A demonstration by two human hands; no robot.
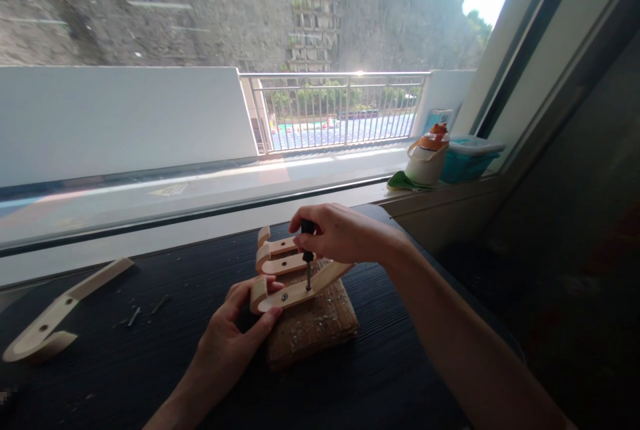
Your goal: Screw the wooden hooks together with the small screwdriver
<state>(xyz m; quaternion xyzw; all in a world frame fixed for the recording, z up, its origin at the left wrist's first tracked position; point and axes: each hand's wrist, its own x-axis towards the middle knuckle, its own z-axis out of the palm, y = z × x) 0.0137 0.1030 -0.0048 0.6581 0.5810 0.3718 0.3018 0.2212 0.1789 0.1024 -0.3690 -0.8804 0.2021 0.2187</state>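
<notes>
Three wooden hooks (293,293) lie side by side on a brown wooden board (315,327) on the dark table (390,377). My right hand (340,233) is closed around a small black-handled screwdriver (308,260). The screwdriver stands upright, its tip in the nearest hook. My left hand (235,330) pinches that hook's curled end between thumb and fingers, steadying it against the board.
A fourth wooden hook (55,313) lies at the table's left, with two loose screws (145,310) beside it. On the window sill at the right stand a white jug with an orange lid (427,157) and a teal box (470,160).
</notes>
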